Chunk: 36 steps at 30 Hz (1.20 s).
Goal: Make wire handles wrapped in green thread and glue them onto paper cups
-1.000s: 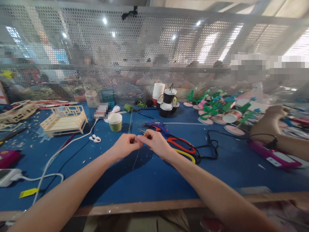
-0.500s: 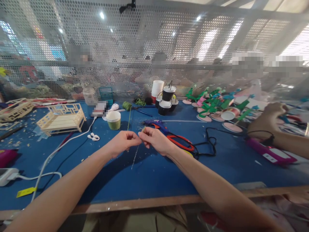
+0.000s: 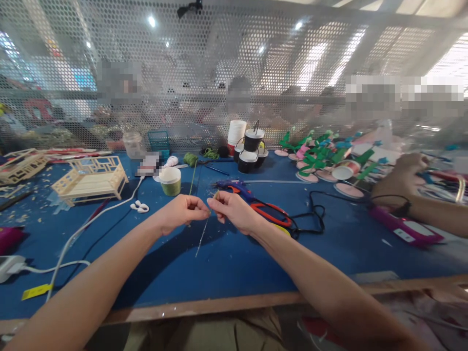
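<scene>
My left hand [image 3: 183,213] and my right hand [image 3: 234,210] meet above the middle of the blue table, fingertips nearly touching, both closed in a pinch. Green yarn [image 3: 193,178] runs from a small green ball [image 3: 190,158] down to my left fingers. A thin pale twisted strand [image 3: 201,239] slants down below the fingertips. My right hand pinches a thin strand whose small tan end shows above the fingers; the join is too small to make out. Behind my left hand stands a paper cup [image 3: 171,187] wrapped in green.
Right of my hands lie a blue glue gun [image 3: 239,189], red-handled scissors [image 3: 272,214] and a black cord [image 3: 310,230]. Black-wrapped cups [image 3: 247,162] stand behind. At left are a miniature wooden bed [image 3: 91,180] and white cable [image 3: 68,253]. Another person's arm [image 3: 431,214] rests at right.
The view has shifted slightly, so the table things sit a little further left. My fingertips have parted slightly, still pinched around the thin strand and yarn.
</scene>
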Each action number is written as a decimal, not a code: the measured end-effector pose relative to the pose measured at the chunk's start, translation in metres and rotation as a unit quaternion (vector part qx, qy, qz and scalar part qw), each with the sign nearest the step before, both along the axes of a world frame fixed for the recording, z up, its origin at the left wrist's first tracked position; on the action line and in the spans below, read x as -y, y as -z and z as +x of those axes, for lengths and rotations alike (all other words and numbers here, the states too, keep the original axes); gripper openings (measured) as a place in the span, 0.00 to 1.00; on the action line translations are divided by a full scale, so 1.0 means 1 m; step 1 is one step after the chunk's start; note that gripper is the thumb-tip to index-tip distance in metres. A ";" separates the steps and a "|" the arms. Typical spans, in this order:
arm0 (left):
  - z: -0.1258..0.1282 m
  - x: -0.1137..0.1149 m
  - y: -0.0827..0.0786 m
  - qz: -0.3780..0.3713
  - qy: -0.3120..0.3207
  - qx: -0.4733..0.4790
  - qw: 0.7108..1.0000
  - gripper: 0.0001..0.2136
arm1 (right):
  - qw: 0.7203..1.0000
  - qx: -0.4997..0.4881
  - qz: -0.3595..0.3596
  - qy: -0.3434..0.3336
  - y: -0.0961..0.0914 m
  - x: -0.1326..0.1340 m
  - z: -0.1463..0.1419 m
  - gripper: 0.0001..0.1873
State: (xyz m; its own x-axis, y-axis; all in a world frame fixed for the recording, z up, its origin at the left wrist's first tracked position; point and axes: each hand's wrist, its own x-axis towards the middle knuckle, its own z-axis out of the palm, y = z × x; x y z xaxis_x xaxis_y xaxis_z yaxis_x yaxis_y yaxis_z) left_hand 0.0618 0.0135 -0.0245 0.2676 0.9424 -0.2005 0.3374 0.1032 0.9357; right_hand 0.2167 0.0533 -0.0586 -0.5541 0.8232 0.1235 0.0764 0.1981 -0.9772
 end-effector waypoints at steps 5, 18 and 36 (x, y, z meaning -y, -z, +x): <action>0.002 0.001 0.002 0.005 -0.010 0.002 1.000 0.09 | 0.999 0.023 0.020 0.019 0.002 0.000 -0.001 0.17; 0.011 0.003 0.006 -0.008 -0.047 0.040 0.998 0.08 | 0.998 0.015 0.038 0.049 -0.002 0.003 -0.004 0.17; 0.007 0.003 0.001 0.013 -0.020 0.010 1.000 0.09 | 0.999 0.006 0.022 0.033 -0.006 0.002 0.000 0.16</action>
State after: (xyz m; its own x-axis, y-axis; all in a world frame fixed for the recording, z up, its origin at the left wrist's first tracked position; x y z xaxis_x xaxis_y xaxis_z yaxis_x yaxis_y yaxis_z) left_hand 0.0685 0.0108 -0.0250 0.2334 0.9572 -0.1709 0.3148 0.0919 0.9447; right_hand 0.2163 0.0510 -0.0524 -0.5005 0.8520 0.1533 0.1030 0.2345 -0.9667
